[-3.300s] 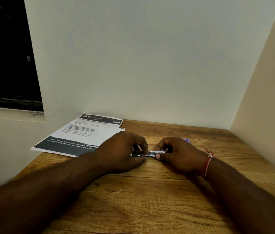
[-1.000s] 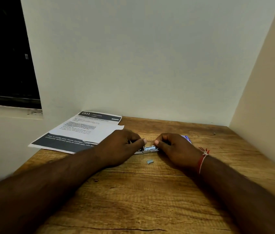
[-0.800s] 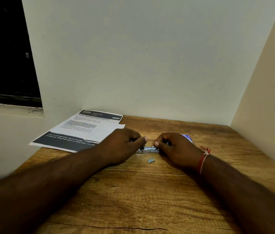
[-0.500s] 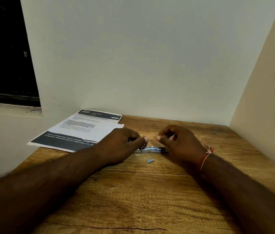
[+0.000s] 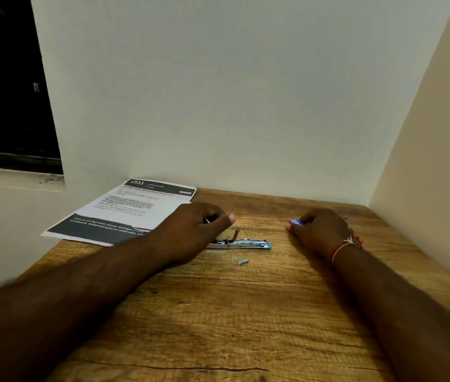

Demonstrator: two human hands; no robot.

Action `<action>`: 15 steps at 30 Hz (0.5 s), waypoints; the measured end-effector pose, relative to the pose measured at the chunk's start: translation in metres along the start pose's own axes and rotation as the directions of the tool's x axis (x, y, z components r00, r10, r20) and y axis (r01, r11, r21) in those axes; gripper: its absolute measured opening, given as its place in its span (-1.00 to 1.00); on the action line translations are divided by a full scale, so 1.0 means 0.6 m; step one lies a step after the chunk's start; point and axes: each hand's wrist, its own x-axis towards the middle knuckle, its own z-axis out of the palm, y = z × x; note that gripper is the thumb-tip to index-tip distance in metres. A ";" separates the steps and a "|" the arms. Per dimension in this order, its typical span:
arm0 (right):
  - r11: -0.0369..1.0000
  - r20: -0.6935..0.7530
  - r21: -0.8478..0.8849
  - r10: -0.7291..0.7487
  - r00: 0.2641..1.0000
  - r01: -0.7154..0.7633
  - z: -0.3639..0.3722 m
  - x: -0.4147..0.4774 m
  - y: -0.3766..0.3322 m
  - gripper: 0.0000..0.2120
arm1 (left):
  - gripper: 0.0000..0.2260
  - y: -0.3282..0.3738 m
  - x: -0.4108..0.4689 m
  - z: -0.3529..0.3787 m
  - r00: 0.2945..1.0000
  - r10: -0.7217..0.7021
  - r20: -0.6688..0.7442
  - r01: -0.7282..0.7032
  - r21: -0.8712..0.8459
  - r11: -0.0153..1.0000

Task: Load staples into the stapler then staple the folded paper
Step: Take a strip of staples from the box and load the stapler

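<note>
A small metal stapler lies on the wooden table with its staple channel open and a blue tip at its right end. My left hand grips its left end. My right hand rests to the right, apart from the stapler, with its fingers on a small blue staple box, mostly hidden under them. A short loose strip of staples lies just in front of the stapler. The printed paper lies at the back left.
White walls close in the table at the back and right. A dark window is at the upper left. The paper overhangs the table's left edge.
My right hand has let go of the stapler's right end and moved right to the blue box. A staple strip dropped onto the table earlier. My left hand stays on the stapler.
</note>
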 end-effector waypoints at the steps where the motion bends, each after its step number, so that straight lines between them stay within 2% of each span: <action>1: 0.999 0.002 0.031 -0.029 1.000 0.028 0.001 0.000 0.001 -0.72 | -0.67 0.002 -0.001 -0.002 1.000 -0.001 -0.006 0.001 -0.005 1.000; 4: 0.974 0.000 0.163 -0.158 0.987 0.156 0.001 -0.011 -0.007 -0.86 | -0.76 0.002 -0.002 -0.007 0.998 0.011 -0.056 -0.012 -0.022 1.000; 7: 0.883 -0.090 0.305 -0.347 0.934 0.357 -0.005 -0.038 -0.035 -0.79 | -0.85 0.005 -0.003 -0.007 0.990 0.024 -0.141 -0.040 -0.109 0.993; 10: 0.758 -0.209 0.356 -0.505 0.837 0.546 -0.013 -0.075 -0.069 -0.71 | -0.87 0.019 0.001 -0.008 0.983 0.004 -0.181 -0.059 -0.303 0.951; 15: 0.618 -0.243 0.439 -0.617 0.749 0.652 -0.024 -0.124 -0.104 -0.54 | -0.81 0.038 -0.005 -0.009 0.993 -0.053 -0.102 0.003 -0.439 0.899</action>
